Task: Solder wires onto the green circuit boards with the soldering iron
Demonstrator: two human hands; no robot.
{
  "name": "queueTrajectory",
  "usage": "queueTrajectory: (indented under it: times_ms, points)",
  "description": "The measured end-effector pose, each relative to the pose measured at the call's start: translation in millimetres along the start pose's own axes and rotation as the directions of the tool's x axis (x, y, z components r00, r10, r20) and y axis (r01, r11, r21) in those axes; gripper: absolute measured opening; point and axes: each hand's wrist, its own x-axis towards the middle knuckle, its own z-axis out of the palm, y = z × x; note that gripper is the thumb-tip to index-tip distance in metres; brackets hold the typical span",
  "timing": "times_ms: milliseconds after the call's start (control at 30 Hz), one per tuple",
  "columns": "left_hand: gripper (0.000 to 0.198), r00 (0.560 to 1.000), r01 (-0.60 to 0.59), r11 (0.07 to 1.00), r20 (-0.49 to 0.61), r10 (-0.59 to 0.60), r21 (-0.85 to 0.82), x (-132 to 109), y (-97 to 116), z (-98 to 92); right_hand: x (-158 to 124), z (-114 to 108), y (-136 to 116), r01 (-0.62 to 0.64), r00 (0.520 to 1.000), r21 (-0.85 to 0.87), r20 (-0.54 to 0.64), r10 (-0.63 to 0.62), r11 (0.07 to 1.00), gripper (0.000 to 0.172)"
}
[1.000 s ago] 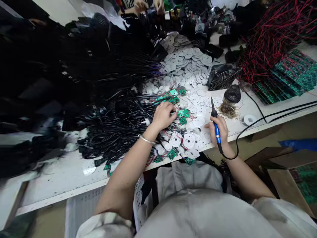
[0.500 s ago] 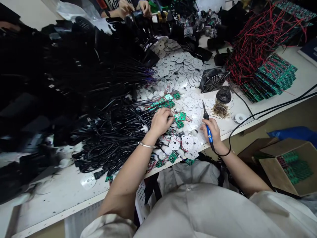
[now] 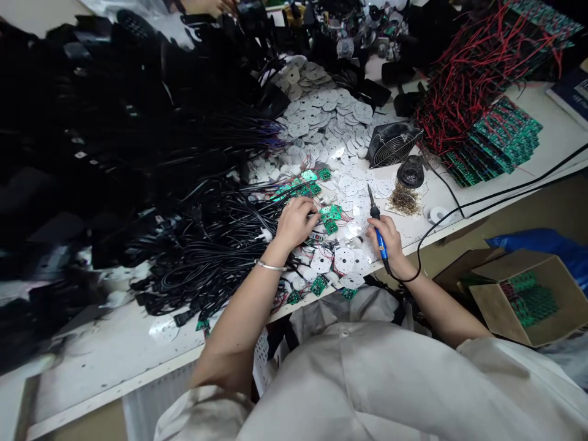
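Observation:
My right hand (image 3: 390, 237) is closed around the blue handle of a soldering iron (image 3: 380, 242), its tip pointing up and away from me over white discs. My left hand (image 3: 296, 222) rests among black cables and small green circuit boards (image 3: 331, 212). Its fingers are curled down, and whatever they grip is hidden beneath them. Bundled black cables (image 3: 211, 263) lie to the left of that hand. Closer to the table edge are white round plates (image 3: 344, 260) with red wires and more green boards (image 3: 318, 285).
A small black fan (image 3: 392, 147) stands beyond the iron, beside a dark soldering-iron holder (image 3: 410, 172) and a solder spool (image 3: 440, 215). Stacked boards with red wires (image 3: 505, 138) lie at right. An open carton (image 3: 493, 312) stands below the table edge. A co-worker's hand shows at the top.
The camera view has shifted slightly, moving the scene a little up and left. Both my hands keep nearly the same pose, and the right still grips the iron. Less of the co-worker's hands is visible.

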Motion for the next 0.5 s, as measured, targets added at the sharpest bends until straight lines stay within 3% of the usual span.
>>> queueTrajectory:
  times_ms: [500]
  points:
    - [0.013,1.000,-0.025,1.000,0.007,0.025,-0.006,3.9,-1.7,-1.4,0.2,3.2,0.7,-0.023,0.999,0.022,0.032,0.022,0.999,0.025]
